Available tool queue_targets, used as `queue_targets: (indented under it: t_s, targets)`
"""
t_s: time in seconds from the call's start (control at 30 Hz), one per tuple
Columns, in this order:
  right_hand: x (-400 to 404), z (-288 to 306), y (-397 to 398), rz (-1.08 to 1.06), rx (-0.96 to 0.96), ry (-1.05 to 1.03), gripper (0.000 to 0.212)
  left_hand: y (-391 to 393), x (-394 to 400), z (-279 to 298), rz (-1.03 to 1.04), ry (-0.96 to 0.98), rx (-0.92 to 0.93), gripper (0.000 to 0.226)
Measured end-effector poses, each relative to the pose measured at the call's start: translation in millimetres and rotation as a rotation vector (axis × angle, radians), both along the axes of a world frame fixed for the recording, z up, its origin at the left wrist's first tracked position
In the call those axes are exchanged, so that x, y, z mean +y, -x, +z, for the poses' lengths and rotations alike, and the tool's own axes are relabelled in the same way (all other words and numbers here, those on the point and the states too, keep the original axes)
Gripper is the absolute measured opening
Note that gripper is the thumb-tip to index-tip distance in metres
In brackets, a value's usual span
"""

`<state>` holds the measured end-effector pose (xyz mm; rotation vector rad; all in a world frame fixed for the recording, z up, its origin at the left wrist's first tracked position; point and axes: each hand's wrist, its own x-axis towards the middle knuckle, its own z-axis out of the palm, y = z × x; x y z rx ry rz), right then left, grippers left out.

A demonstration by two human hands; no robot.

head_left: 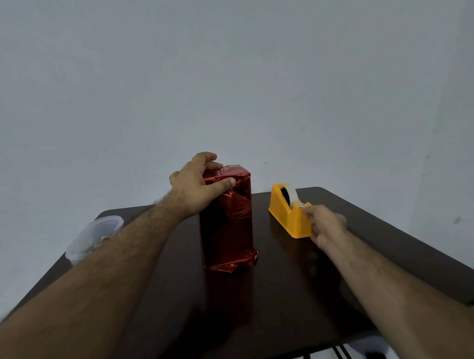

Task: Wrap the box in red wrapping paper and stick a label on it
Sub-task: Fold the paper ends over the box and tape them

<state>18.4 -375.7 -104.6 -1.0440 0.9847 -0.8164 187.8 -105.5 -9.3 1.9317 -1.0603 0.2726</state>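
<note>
Yellow plastic sits under my right hand (325, 226), which pinches the tape end at the tape dispenser (289, 211), at two o'clock. The box (228, 220), in red wrapping paper, stands upright at twelve on the table (261, 299), long axis vertical, to the left of that hand. My left hand (197, 184) clamps its folded top, so I judge the tape must travel left.

Open table (262, 307) lies between the upright wrapped box (226, 222) and tape dispenser (289, 213).
</note>
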Motion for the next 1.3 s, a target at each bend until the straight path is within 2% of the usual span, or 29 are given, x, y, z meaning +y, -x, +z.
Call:
queue_targets:
  t_s: [0.07, 0.23, 0.33, 0.43, 0.5, 0.57, 0.63, 0.83, 0.93, 1.07, 1.17, 1.3]
  targets:
    - [6.1, -2.0, 2.1, -0.019, 0.011, -0.002, 0.071, -0.4, -0.1, 0.0, 0.004, 0.005, -0.001, 0.09]
    - [13.4, -1.0, 4.0, -0.056, 0.081, 0.021, 0.064, -0.8, 0.6, 0.8, 0.009, 0.002, 0.003, 0.087]
    - [8.7, -8.7, 5.7, -0.082, 0.224, 0.04, 0.041, -0.4, 0.8, 1.4, 0.016, -0.001, 0.009, 0.088]
    - [13.1, -7.9, 10.2, -0.097, 0.119, 0.057, 0.041, -0.4, 0.1, 1.3, 0.013, 0.008, 0.02, 0.089]
    - [21.1, 0.3, 15.2, -0.101, 0.02, 0.194, 0.034, 0.4, -0.7, 1.5, 0.009, 0.007, 0.025, 0.088]
    - [31.4, 16.7, 20.5, -0.003, -0.074, 0.404, 0.017, 1.1, -0.2, 2.0, 0.003, 0.01, 0.026, 0.089]
    - [38.7, 39.7, 23.2, 0.169, -0.145, 0.554, 0.01, 3.8, 0.6, 2.6, -0.006, 0.004, 0.036, 0.093]
    - [57.4, 139.9, 5.9, 0.67, -0.191, 0.856, 0.01, 12.8, 5.7, 6.1, 0.005, 0.003, 0.017, 0.09]
    - [71.6, 179.8, -9.5, 0.935, -0.072, 0.914, 0.009, 15.6, 5.8, 7.1, 0.015, -0.004, -0.003, 0.086]
    - [91.8, 212.5, -32.6, 1.177, 0.265, 1.017, 0.008, 16.4, 5.8, 7.3, 0.034, 0.001, -0.04, 0.081]
    - [104.8, 218.9, -51.3, 1.246, 0.424, 1.03, 0.008, 20.2, 6.5, 8.2, 0.058, 0.001, -0.039, 0.077]
    - [112.9, 214.8, -70.1, 1.214, 0.548, 1.08, 0.012, 16.6, 6.2, 4.9, 0.055, 0.004, -0.025, 0.078]
